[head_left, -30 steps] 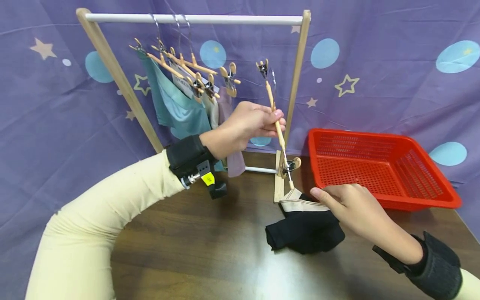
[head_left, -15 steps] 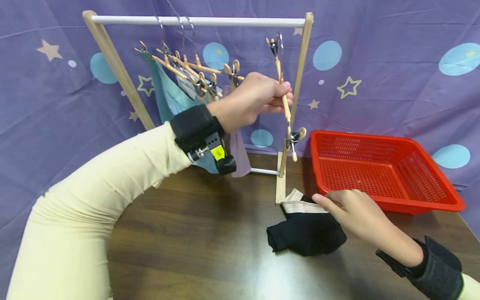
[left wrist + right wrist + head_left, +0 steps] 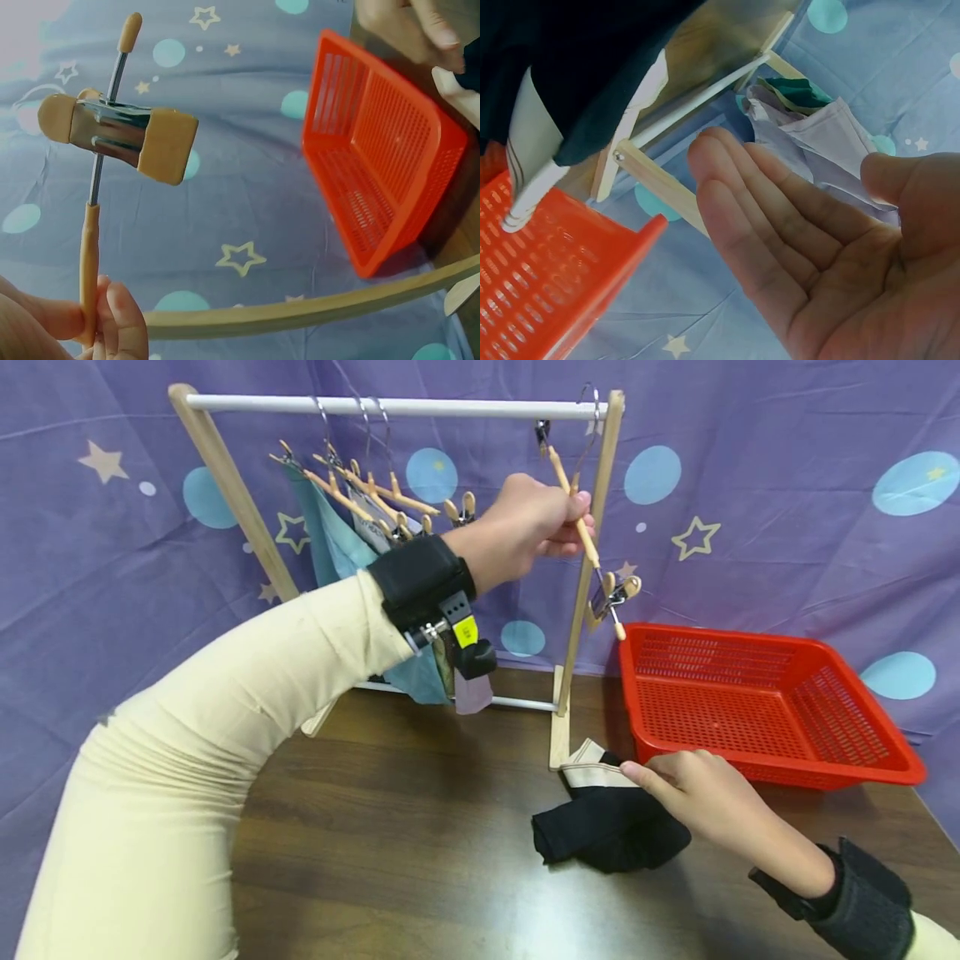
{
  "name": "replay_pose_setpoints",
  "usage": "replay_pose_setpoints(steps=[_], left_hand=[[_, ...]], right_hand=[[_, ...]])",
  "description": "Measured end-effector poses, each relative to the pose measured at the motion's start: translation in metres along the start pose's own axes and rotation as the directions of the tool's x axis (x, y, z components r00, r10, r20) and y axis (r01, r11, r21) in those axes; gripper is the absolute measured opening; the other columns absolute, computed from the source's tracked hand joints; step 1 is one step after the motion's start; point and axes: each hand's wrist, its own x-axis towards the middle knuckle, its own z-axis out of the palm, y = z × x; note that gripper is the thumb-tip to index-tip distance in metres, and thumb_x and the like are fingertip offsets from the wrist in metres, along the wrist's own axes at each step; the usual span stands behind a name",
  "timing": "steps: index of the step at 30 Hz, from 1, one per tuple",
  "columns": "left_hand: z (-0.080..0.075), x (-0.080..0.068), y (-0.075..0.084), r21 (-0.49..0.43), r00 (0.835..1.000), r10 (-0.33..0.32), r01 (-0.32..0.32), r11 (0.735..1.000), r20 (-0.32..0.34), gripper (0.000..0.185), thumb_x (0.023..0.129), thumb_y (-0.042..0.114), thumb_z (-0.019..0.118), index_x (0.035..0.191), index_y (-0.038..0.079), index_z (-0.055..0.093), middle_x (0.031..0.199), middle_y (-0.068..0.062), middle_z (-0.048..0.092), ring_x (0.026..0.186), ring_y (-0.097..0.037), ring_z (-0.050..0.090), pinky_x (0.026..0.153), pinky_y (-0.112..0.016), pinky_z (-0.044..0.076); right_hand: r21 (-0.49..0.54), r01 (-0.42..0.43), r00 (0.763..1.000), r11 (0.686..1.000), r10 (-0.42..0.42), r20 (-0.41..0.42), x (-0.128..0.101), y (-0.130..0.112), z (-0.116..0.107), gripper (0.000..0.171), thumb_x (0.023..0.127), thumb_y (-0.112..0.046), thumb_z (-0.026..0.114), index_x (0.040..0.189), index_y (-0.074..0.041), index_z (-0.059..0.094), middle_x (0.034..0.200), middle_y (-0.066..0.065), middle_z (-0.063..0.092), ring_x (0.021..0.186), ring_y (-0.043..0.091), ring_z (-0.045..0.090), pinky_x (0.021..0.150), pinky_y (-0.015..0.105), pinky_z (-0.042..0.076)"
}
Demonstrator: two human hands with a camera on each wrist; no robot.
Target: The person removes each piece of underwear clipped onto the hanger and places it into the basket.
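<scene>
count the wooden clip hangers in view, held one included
4, maybe more hidden. Three hang bunched on the left part of the rack rail, carrying clothes. The fourth clip hanger is held in the left hand, its hook at the rail's right end.

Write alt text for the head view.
A left hand holds a wooden clip hanger up at the rail of a small clothes rack. The right hand rests on a black garment beside an empty red basket.
</scene>
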Motion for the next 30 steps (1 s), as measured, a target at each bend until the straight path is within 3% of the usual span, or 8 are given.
replay_pose_setpoints(steps=[2,5,9,15,18,24,30], left_hand=[[0.001,0.003,0.006,0.017,1.0,-0.01,0.011,1.0,-0.027,0.011,0.102,0.012,0.062,0.101,0.002,0.066,0.07,-0.006,0.066,0.053,-0.013,0.061,0.045,-0.02,0.054],[0.0,0.008,0.016,0.046,0.998,-0.033,0.035,0.998,-0.052,0.01,0.102,0.012,0.062,0.098,0.004,0.065,0.069,-0.006,0.066,0.052,-0.013,0.061,0.046,-0.02,0.055],[-0.001,0.018,0.029,0.074,0.995,-0.08,0.085,0.994,-0.063,0.009,0.102,0.012,0.062,0.095,0.008,0.06,0.064,-0.006,0.064,0.05,-0.014,0.06,0.047,-0.022,0.056],[-0.001,0.028,0.038,0.094,0.99,-0.109,0.118,0.989,-0.091,0.005,0.102,0.011,0.063,0.097,0.009,0.063,0.072,-0.005,0.062,0.057,-0.014,0.059,0.068,-0.022,0.063],[-0.002,0.031,0.038,0.09,0.99,-0.104,0.112,0.99,-0.095,0.003,0.102,0.011,0.062,0.1,0.01,0.063,0.078,-0.004,0.061,0.06,-0.014,0.06,0.078,-0.023,0.064],[-0.004,0.038,0.041,0.078,0.984,-0.13,0.14,0.987,-0.118,0.003,0.101,0.008,0.063,0.102,0.01,0.061,0.079,-0.005,0.062,0.058,-0.015,0.06,0.08,-0.022,0.063],[-0.004,0.046,0.04,0.071,0.977,-0.17,0.18,0.981,-0.127,0.003,0.101,0.006,0.062,0.102,0.008,0.063,0.081,-0.006,0.064,0.056,-0.016,0.059,0.08,-0.023,0.063]], right_hand=[[-0.006,0.021,1.0,1.0,-0.021,0.001,0.0,0.001,0.002,0.049,0.1,-0.049,0.061,0.061,-0.021,0.054,0.055,-0.011,0.025,0.052,0.004,0.026,0.051,0.021,0.021],[-0.014,0.09,0.996,0.996,-0.09,0.001,0.002,0.005,0.005,0.033,0.097,-0.043,0.068,0.074,-0.02,0.07,0.059,-0.016,0.05,0.056,0.001,0.045,0.053,0.022,0.039],[-0.057,0.212,0.976,0.975,-0.215,-0.039,0.004,0.012,0.009,0.02,0.09,-0.032,0.079,0.1,-0.014,0.079,0.088,-0.009,0.076,0.078,0.009,0.07,0.069,0.036,0.06],[-0.161,0.36,0.923,0.919,-0.376,-0.08,0.004,0.024,0.018,0.028,0.085,-0.024,0.084,0.109,-0.012,0.077,0.098,-0.003,0.075,0.084,0.014,0.071,0.069,0.036,0.061],[-0.19,0.385,0.913,0.903,-0.403,-0.066,0.004,0.028,0.021,0.034,0.084,-0.026,0.085,0.114,-0.013,0.076,0.102,0.0,0.075,0.088,0.015,0.071,0.071,0.036,0.062],[-0.207,0.423,0.905,0.882,-0.422,0.05,0.006,0.035,0.024,0.053,0.083,-0.037,0.084,0.129,-0.013,0.069,0.118,0.007,0.071,0.1,0.023,0.071,0.077,0.042,0.063],[-0.223,0.498,0.867,0.838,-0.482,0.124,0.009,0.037,0.034,0.07,0.077,-0.041,0.088,0.135,-0.011,0.062,0.128,0.015,0.066,0.112,0.032,0.068,0.087,0.049,0.061]])
